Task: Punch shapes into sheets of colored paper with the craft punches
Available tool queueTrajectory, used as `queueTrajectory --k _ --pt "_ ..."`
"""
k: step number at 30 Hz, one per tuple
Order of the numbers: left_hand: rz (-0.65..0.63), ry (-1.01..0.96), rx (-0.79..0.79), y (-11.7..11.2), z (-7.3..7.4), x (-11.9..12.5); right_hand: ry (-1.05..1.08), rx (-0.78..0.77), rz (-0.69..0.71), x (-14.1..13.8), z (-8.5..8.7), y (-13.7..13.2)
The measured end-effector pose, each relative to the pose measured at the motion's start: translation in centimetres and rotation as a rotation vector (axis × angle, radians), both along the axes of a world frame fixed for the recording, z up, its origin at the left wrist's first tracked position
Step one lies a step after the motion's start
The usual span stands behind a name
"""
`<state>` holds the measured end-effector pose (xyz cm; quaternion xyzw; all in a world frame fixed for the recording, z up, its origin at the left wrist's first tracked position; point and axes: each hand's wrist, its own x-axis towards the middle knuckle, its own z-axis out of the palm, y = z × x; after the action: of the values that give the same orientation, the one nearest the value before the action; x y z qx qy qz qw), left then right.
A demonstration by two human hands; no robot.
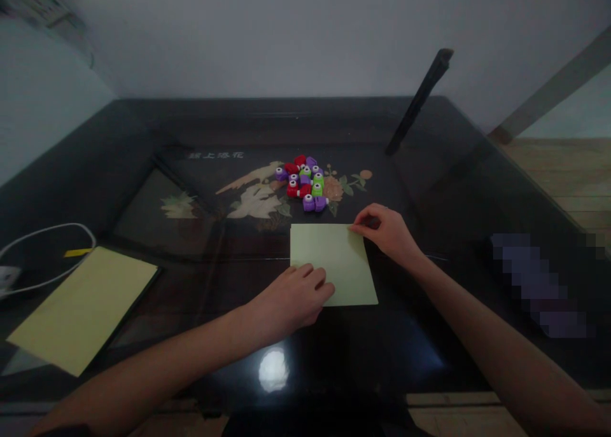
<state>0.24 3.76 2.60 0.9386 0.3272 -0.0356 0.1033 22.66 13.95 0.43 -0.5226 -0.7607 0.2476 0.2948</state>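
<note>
A pale green square of paper (pixel 337 252) lies flat on the dark glossy table in front of me. My right hand (pixel 384 230) pinches its far right corner between thumb and fingertips. Across the near left part of the paper rests my left hand (pixel 298 297), its fingers curled and closed at the sheet's edge; the fingertips are partly hidden. Just beyond the paper sits a cluster of small toy pieces (pixel 305 184) in red, purple and green, several with white eye-like dots.
On the left lie a yellow pad of paper (pixel 88 310) and a white cable (pixel 71 226) with a plug. A dark stick-like object (pixel 420 101) stands at a slant at the back right. A pixelated patch (pixel 539 284) covers something at the right. The table (pixel 238 122) meets a wall behind.
</note>
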Motion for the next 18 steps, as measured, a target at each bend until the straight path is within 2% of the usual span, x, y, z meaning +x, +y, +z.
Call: queueTrajectory --k 5,9,13,18 --pt "0.004 0.028 0.023 -0.03 -0.23 0.09 0.035 -0.038 0.006 0.17 -0.11 0.24" --pt "0.002 0.036 0.016 -0.02 0.16 0.23 0.014 0.000 0.040 0.34 0.01 0.33" --pt "0.004 0.045 0.020 -0.05 0.35 0.25 -0.053 0.135 0.092 0.39 0.07 0.05" --pt "0.000 0.026 0.025 -0.08 0.15 0.06 -0.273 0.352 0.212 0.45 0.08 -0.51"
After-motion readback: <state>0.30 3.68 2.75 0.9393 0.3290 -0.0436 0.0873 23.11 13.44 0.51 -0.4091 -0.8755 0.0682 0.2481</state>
